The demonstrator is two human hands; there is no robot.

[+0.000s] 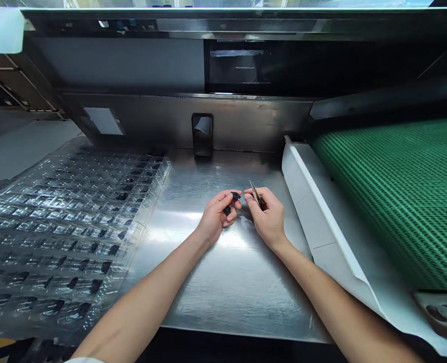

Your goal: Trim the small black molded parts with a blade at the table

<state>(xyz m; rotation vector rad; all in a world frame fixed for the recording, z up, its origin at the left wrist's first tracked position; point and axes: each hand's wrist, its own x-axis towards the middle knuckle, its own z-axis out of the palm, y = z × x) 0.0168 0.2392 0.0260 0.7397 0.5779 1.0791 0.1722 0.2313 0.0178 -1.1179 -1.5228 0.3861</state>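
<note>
My left hand (218, 214) is closed over the middle of the metal worktop. Thumb and forefinger pinch a small round black plastic part (235, 195). A second small black piece (227, 209) shows lower down between the curled fingers. Just to the right, my right hand (267, 214) is closed around a slim, pointed metal tool (256, 193) that looks like tweezers. Its tip points up and away from me, and its lower end is hidden in the palm. The fingertips of both hands nearly meet at the black part.
Stacked clear plastic trays (75, 237) with black parts in their pockets lie at left. A phone (203, 133) leans against the metal back wall. To the right, a white guard (322, 201) borders a green conveyor belt (405, 191). The metal worktop (223, 297) ends nearest me.
</note>
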